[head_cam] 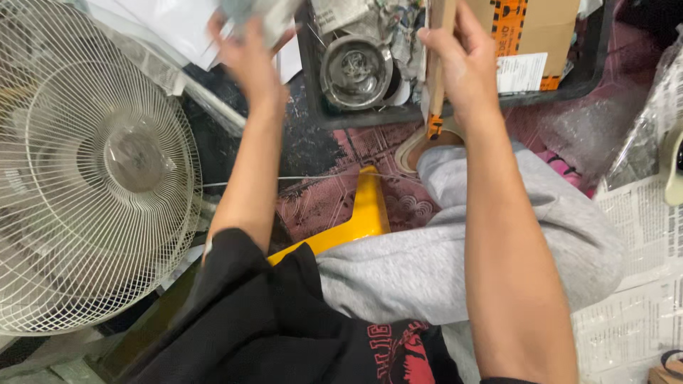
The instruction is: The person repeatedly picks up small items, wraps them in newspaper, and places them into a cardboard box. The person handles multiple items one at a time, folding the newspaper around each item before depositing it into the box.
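From the head camera I see my right hand [461, 60] wrapped shut around a flat strip of cardboard [436, 78], gripping it near the upper part while its lower end, marked with an orange patch, hangs just above the edge of the black bin [313, 85]. My left hand [249, 50] is raised over the white sheets [178, 25] beside the bin; it is blurred, the fingers look partly spread, and something grey sits at the fingertips, but I cannot tell whether it is truly gripped.

In the bin lies a round metal part [355, 71] among crumpled paper, with a brown box [537, 35] at the far side. A white fan guard [85, 163] stands close to my left forearm, and my knee in grey trousers [455, 249] sits under the right arm.

To handle this well, I judge the strip should stay upright and be held firmly, since a loose grip could let it tip against the bin wall. The left arm wants care too: the fan guard is near enough to catch an elbow. I would keep both hands in view and move the left one slowly.
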